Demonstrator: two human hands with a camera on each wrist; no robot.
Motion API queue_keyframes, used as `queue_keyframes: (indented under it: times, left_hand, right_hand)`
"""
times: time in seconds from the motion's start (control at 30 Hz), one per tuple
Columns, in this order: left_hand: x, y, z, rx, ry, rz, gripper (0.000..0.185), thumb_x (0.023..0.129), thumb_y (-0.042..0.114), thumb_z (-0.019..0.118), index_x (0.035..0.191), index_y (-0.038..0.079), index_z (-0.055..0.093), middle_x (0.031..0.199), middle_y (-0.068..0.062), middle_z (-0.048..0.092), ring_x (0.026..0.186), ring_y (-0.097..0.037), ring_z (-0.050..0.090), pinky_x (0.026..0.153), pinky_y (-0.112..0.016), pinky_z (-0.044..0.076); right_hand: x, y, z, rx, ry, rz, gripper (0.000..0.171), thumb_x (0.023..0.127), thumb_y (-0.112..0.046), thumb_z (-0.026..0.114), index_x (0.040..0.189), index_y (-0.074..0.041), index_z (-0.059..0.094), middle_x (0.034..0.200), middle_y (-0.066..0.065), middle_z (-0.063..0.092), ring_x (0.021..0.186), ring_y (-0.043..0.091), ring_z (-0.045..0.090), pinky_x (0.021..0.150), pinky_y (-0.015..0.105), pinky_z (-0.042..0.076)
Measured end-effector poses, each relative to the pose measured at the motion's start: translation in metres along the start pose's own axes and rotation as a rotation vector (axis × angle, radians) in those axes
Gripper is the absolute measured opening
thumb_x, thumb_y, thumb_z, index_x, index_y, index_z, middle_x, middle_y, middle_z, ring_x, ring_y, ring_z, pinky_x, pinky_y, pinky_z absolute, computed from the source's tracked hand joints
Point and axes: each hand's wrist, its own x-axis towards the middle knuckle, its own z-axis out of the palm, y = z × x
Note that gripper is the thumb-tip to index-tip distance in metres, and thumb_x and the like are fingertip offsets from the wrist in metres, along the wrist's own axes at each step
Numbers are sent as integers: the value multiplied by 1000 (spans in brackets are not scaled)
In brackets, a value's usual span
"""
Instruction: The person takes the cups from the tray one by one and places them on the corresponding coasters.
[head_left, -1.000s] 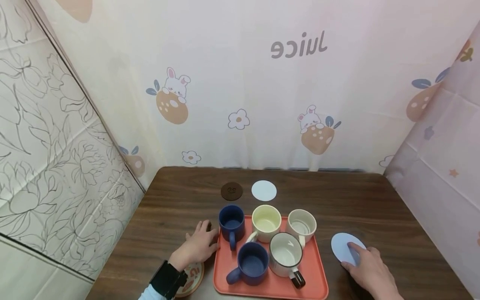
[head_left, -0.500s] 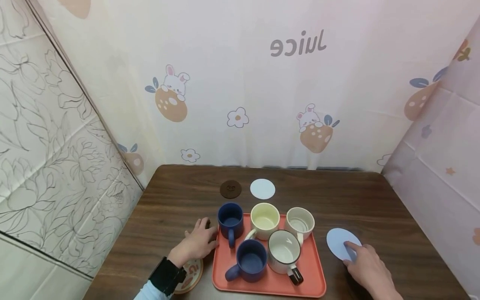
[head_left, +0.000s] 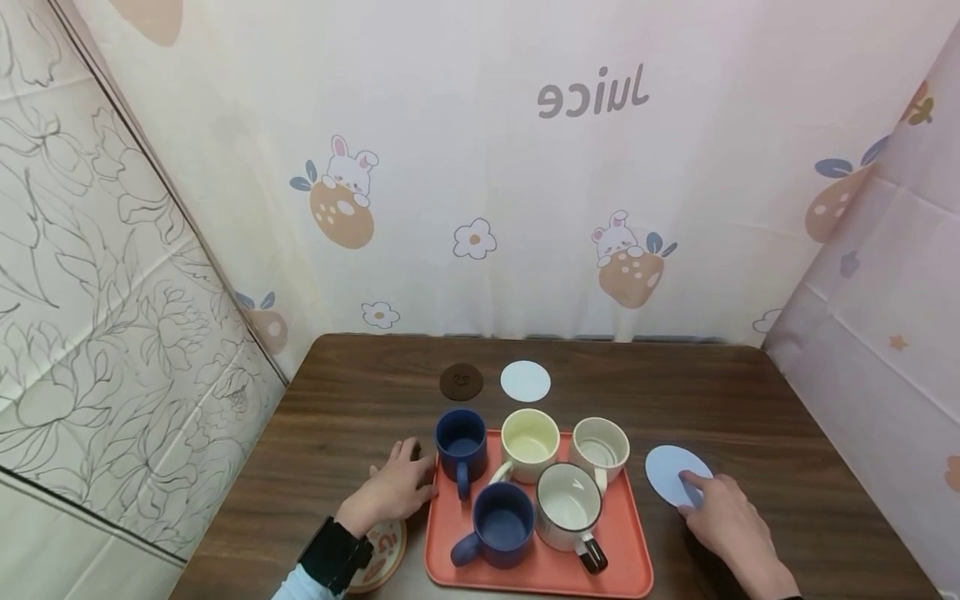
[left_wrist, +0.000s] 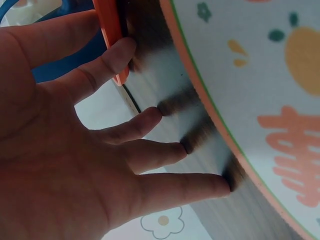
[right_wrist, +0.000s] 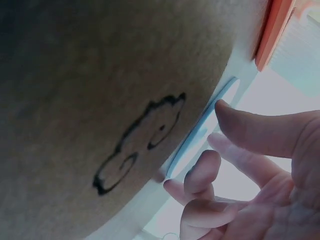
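At the left, a printed coaster (head_left: 381, 547) lies near the front edge of the worktop (head_left: 750, 400), half hidden under the wrist with a black band, so only part of its orange picture shows. The left hand (head_left: 393, 487) rests flat on the worktop with fingers spread, its fingertips (left_wrist: 125, 47) touching the left rim of the orange tray (head_left: 630, 575). On the tray stand five mugs: a dark blue mug (head_left: 461, 442) at the back left, a second blue mug (head_left: 501, 525) in front, a yellow mug (head_left: 530, 435), a cream mug (head_left: 600, 446) and a white mug with dark handle (head_left: 567, 507). Behind the tray lie a brown coaster (head_left: 461, 381) and a white coaster (head_left: 525, 381). At the right, the light blue coaster (head_left: 667, 471) lies flat on the worktop just beside the tray. The right hand (head_left: 723, 521) presses its fingers (head_left: 693, 487) on the near edge of this coaster, fingers loosely bent and not closed around it; the wrist is cut off by the frame. In the right wrist view the coaster shows only as a thin blue edge (right_wrist: 200, 132)
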Motion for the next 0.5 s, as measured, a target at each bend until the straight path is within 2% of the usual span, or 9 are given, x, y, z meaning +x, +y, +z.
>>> queue_keyframes:
  times: [0.1, 0.33, 0.5]
  left_hand:
    - [-1, -1, 0, -2, -5, -1, 41, 103, 25, 70, 140, 11, 67, 159, -29, 35, 149, -60, 20, 94, -92, 19]
    - [-1, -1, 0, -16, 10, 6, 40, 102, 25, 71, 140, 12, 67, 158, -28, 36, 149, -61, 21, 94, -93, 18]
    - [0, -2, 2, -16, 10, 7, 41, 102, 26, 71, 141, 12, 67, 158, -28, 35, 149, -60, 21, 94, -93, 19]
  right_hand:
    - [-1, 1, -1, 5, -19, 10, 58, 89, -11, 79, 141, 5, 60, 125, 44, 48, 107, 54, 54, 85, 75, 47]
    - [2, 1, 0, 1, 28, -24, 50, 90, -11, 79, 136, 3, 65, 125, 43, 50, 115, 62, 52, 84, 75, 47]
    - [10, -2, -1, -3, 44, -55, 49, 89, -9, 79, 134, 5, 66, 124, 44, 51, 111, 59, 55, 83, 73, 48]
